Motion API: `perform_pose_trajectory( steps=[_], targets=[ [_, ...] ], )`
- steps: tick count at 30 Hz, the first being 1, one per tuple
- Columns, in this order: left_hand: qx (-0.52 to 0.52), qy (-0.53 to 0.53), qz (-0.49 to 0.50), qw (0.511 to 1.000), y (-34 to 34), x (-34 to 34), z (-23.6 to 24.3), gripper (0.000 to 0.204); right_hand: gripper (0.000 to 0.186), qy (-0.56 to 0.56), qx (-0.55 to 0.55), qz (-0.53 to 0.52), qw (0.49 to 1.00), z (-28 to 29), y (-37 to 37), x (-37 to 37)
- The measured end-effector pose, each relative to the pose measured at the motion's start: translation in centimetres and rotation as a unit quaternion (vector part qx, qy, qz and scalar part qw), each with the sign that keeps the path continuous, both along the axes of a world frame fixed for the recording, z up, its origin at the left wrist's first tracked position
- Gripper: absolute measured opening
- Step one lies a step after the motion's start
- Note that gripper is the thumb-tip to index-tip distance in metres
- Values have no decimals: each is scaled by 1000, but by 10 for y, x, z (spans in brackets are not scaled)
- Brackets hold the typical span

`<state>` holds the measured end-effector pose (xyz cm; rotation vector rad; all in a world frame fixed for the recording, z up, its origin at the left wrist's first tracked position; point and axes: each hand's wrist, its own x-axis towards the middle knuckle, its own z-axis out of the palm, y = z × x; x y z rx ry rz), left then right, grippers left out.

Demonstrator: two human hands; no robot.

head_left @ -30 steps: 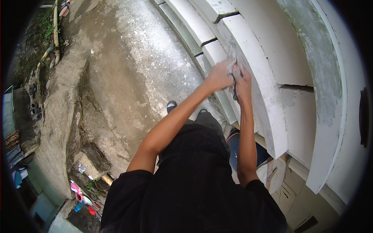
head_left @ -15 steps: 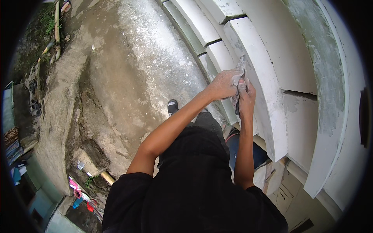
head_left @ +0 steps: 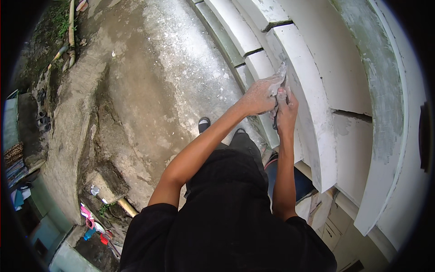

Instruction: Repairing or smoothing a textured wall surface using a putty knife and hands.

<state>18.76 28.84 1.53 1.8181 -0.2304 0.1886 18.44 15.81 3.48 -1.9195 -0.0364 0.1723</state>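
My left hand (head_left: 261,97) reaches across to the right, its fingers closed and coated with whitish dust or paste. Against it presses my right hand (head_left: 287,114), thumb up, wrapped round what looks like a putty knife (head_left: 275,121); only a dark end of its handle shows below the fingers. A pale, smeared tip (head_left: 282,69) sticks out beyond the left fingers; whether it belongs to the same tool I cannot tell. Both hands are just left of a long white ledge (head_left: 312,99) on the wall, close to its side face.
Stepped white blocks (head_left: 260,63) with dark gaps run along the wall. A grey-green patched band (head_left: 378,104) lies farther right. Below the ledge sits a dark blue container (head_left: 301,183). The concrete floor (head_left: 149,104) is splattered white. A broken block (head_left: 106,181) lies at left.
Both hands stay together beside the ledge, with the fingers shifted slightly around the tool. The view has moved a little, and more of my right foot shows.
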Motion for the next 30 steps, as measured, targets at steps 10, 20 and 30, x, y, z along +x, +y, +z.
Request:
perform_pose_trajectory(
  steps=[10,20,30],
  targets=[
    [-36,103,-12,994,35,34,4,59,34,9,16,20,1000,1,36,43],
    [0,-14,49,999,22,47,4,57,37,92,52,17,994,18,24,43],
    [-39,49,-13,998,11,29,1,60,38,22,37,-14,999,6,13,24]
  ],
)
